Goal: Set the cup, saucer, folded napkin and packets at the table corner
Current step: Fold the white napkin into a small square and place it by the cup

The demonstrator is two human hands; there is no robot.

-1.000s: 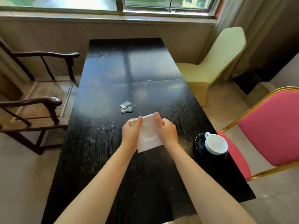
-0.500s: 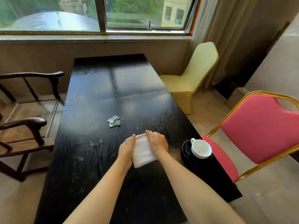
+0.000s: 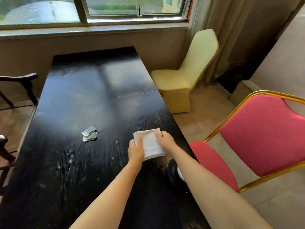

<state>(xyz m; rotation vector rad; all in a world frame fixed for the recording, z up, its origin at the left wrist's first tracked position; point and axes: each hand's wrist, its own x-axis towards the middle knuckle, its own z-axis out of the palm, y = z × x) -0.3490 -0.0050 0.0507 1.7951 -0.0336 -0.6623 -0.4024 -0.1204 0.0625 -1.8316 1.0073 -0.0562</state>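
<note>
Two items sit nearest: saucer [image 3: 171, 169] and cup [image 3: 180, 175], mostly hidden under the right forearm at the desk's [image 3: 74, 162] near-right edge. Left grip [image 3: 136, 150] and right grip [image 3: 165, 140] both pinch the folded napkin [image 3: 151, 142], which has shifted right from mid-desk, so set-down is probably next. Farther left, packets [image 3: 89, 133] lie untouched.

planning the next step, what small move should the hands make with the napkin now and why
Probably set the napkin down on the table beside the saucer: left hand and right hand both pinch it, folded, near the right edge, and the saucer with the cup lies under the right forearm. The packets lie apart, nearer the middle.
</note>
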